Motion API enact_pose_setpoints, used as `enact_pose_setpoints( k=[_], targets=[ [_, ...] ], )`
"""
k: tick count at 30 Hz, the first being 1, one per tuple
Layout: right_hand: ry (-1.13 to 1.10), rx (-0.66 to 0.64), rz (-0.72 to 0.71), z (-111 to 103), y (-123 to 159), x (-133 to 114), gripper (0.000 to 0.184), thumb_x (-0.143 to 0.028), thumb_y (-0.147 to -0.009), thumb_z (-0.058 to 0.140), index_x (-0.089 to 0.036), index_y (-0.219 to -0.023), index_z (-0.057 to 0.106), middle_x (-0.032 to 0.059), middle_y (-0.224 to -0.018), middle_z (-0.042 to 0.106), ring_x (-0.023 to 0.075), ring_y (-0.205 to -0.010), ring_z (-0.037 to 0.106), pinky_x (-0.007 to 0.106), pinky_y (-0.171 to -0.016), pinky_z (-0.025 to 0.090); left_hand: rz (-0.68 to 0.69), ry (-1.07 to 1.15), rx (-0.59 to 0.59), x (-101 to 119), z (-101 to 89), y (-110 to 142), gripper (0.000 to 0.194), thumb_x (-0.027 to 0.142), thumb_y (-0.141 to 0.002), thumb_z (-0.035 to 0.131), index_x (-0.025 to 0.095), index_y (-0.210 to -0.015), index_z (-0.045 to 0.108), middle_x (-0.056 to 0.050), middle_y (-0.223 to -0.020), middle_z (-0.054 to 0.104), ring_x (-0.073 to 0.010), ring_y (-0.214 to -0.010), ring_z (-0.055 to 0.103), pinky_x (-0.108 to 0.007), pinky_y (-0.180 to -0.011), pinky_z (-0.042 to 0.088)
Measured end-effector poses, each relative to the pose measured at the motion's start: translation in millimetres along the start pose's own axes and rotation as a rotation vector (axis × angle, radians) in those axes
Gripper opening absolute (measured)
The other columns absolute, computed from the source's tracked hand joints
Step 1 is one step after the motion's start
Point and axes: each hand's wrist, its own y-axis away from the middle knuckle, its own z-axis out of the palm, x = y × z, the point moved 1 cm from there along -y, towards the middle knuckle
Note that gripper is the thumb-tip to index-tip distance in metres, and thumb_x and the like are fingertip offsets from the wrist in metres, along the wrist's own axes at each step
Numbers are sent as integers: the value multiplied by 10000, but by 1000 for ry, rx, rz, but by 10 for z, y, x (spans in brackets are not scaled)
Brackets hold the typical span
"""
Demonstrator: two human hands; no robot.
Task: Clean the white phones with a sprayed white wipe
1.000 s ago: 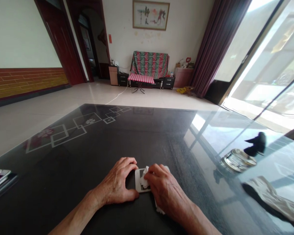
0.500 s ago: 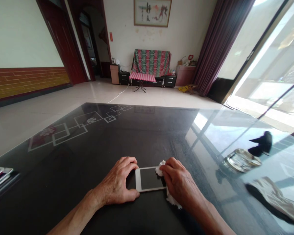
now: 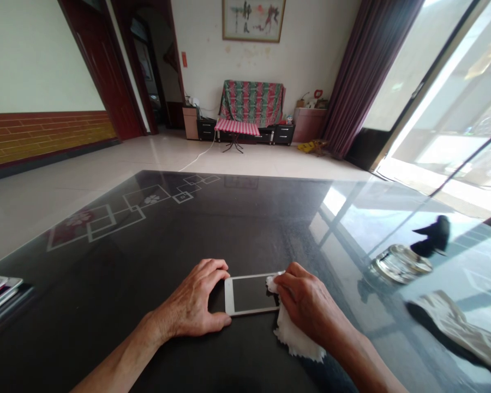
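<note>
The white phone (image 3: 249,295) lies flat, screen up, on the dark worktop (image 3: 237,229). The left hand (image 3: 198,297) holds its left end between thumb and fingers; over its right end, the right hand (image 3: 305,295) pinches a white tissue (image 3: 298,335) trailing nearer me. I see stacked devices (image 3: 0,295) well left of the phone, a glass dish (image 3: 399,265) well right.

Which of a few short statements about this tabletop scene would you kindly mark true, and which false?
The right hand has a white tissue in its grip. True.
The smartphone lies screen down. False: its dark screen faces up.
The left hand spans one short end of the smartphone. True.
The glass dish is left of the smartphone. False: it is to the right.
A framed picture hangs on the wall. True.
</note>
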Motion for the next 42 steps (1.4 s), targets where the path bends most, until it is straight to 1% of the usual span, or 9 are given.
enact_pose_setpoints(
  k=[3, 7, 10, 13, 18, 26, 32, 38, 42],
  targets=[
    [-18, -10, -2, -29, 13, 13, 271, -170, -918, 415, -189, -792, 654, 27, -809, 517, 131, -690, 555, 263, -659, 430, 0, -18, 1, -26, 17, 0, 686, 367, -551, 803, 191, -1165, 551, -110, -1268, 500, -307, -1168, 464, -453, -1004, 415],
    [-56, -50, -43, -49, 20, 43, 252, -154, -902, 439, -216, -923, 682, 29, -873, 531, 126, -700, 569, 264, -683, 448, 8, -34, 43, -6, 25, -19, 569, 424, -600, 781, 202, -1093, 607, -94, -1209, 533, -295, -1113, 499, -442, -962, 441],
    [-53, -55, -48, -28, 31, 6, 264, -151, -912, 424, -208, -887, 680, 28, -870, 521, 121, -686, 562, 257, -675, 450, 10, -27, 57, 35, 18, -31, 519, 409, -608, 774, 200, -1056, 617, -89, -1161, 551, -281, -1063, 515, -427, -930, 455],
    [-56, -47, -54, 23, 49, -105, 277, -156, -928, 403, -193, -829, 660, 28, -856, 506, 119, -680, 548, 242, -647, 445, 13, -22, 53, 59, 13, -29, 505, 377, -599, 781, 191, -1037, 614, -84, -1116, 562, -267, -1020, 521, -408, -899, 465],
    [-79, -60, -95, 75, 36, -209, 268, -157, -935, 408, -194, -810, 642, 23, -847, 493, 122, -712, 540, 235, -657, 439, 14, -18, 67, 54, 16, -17, 492, 344, -572, 804, 180, -993, 610, -78, -1090, 568, -255, -997, 518, -384, -881, 468],
    [-45, 25, -27, 67, -62, 1, 294, -204, -961, 381, -200, -915, 672, 29, -870, 491, 125, -715, 540, 252, -674, 439, 20, -13, 63, 65, 10, -21, 484, 380, -596, 800, 172, -989, 609, -82, -1067, 574, -252, -979, 518, -384, -870, 471],
    [12, 75, 15, 122, -125, 44, 299, -235, -965, 372, -181, -863, 649, 37, -875, 495, 129, -725, 546, 252, -678, 431, 23, -4, 59, 54, 8, -19, 479, 384, -597, 807, 171, -977, 608, -79, -1070, 576, -247, -983, 520, -377, -869, 472],
    [74, 54, 88, 134, -100, 23, 301, -244, -953, 380, -192, -850, 658, 32, -854, 511, 131, -703, 560, 254, -654, 408, 40, 3, 73, 27, 30, -19, 502, 399, -579, 825, 165, -970, 614, -73, -1053, 587, -241, -965, 525, -376, -867, 465],
    [86, -1, 110, 95, -29, 0, 286, -230, -938, 392, -203, -864, 667, 33, -855, 536, 138, -720, 583, 256, -663, 400, 40, 10, 78, 30, 32, -22, 499, 423, -577, 823, 171, -956, 616, -69, -1040, 592, -238, -954, 527, -370, -855, 468]
  ],
)
